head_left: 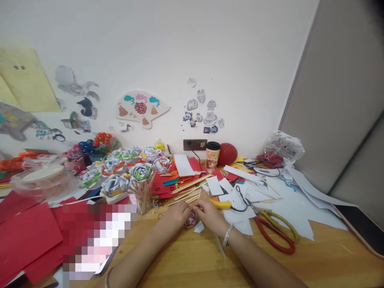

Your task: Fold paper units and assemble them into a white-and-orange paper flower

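Low over the front of the table, a small rolled paper flower with red, white and dark layers sits between my hands. My left hand closes its fingers on the flower's left side. From the other side, my right hand pinches at its upper edge, fingertips close to the left ones. Part of the flower is hidden behind the fingers. Just beyond my right hand lies a yellow glue gun with a black cord. A thin pale stick lies under my right wrist, near a white paper scrap.
Large scissors with red and yellow handles lie right. White paper sheets spread behind them. A jar of sticks and several paper flowers stand left. A lidded cup stands by a red balloon. Red paper covers the left.
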{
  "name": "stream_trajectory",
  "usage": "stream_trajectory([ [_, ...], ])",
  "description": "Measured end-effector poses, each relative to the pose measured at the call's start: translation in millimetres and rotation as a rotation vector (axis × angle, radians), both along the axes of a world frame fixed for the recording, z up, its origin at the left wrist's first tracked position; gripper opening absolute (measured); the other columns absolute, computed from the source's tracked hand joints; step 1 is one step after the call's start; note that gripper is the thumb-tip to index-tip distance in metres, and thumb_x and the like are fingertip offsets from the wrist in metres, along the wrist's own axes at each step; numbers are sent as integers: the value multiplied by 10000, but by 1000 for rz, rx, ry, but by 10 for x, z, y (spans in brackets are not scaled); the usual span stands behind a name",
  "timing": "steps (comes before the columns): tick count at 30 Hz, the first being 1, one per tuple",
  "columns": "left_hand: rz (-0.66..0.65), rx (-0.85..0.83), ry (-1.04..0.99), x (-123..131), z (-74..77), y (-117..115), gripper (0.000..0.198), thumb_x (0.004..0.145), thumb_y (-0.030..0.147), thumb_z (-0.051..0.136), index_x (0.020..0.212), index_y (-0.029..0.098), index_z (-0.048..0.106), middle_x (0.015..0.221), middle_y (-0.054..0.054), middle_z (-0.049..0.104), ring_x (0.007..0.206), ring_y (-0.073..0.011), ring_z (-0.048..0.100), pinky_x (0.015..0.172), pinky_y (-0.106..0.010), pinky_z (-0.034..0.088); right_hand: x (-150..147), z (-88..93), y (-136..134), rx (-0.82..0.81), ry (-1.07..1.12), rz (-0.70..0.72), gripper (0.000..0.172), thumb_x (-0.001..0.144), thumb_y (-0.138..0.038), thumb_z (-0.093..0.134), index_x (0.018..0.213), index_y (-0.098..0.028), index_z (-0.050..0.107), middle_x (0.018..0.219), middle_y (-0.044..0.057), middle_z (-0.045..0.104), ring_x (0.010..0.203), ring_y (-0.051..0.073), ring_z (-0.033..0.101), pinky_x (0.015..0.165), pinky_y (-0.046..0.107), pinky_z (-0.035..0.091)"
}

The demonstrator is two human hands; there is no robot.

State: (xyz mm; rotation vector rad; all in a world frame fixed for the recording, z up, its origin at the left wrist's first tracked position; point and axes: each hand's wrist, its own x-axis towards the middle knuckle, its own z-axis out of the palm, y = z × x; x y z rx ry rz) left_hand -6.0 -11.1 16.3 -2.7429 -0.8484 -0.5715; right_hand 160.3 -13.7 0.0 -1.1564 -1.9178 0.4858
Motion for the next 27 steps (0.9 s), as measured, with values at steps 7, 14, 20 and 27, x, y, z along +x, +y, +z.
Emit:
stream_trajectory([
  [7,43,41,-23,20,-35,-3,129,821,104,448,829,148,569,771,-76,612,732,-197,566,665,-317,471,13,64,-36,58,-74,-92,120,795,-130,524,700,-178,578,719,8,581,721,157,520,675,270,395],
  [14,153,-109,-79,-19,50,-46,172,755,30,473,804,157,578,765,-58,620,718,-187,566,638,-275,448,79,98,-33,221,-206,-240,147,797,-70,469,738,-168,561,827,58,572,795,195,502,706,311,407],
  [20,114,-52,-378,-90,16,31,165,817,120,437,866,166,588,814,-62,648,758,-182,589,688,-288,467,23,71,-40,147,-12,-88,158,853,-190,466,870,-173,622,937,76,613,962,214,502,867,384,395],
  [27,153,2,-572,-90,107,-29,217,866,236,398,899,177,605,847,-75,681,804,-190,617,736,-306,486,-80,79,-122,-392,504,381,429,865,-446,425,1242,-242,436,1017,55,609,720,143,623,633,270,506],
])
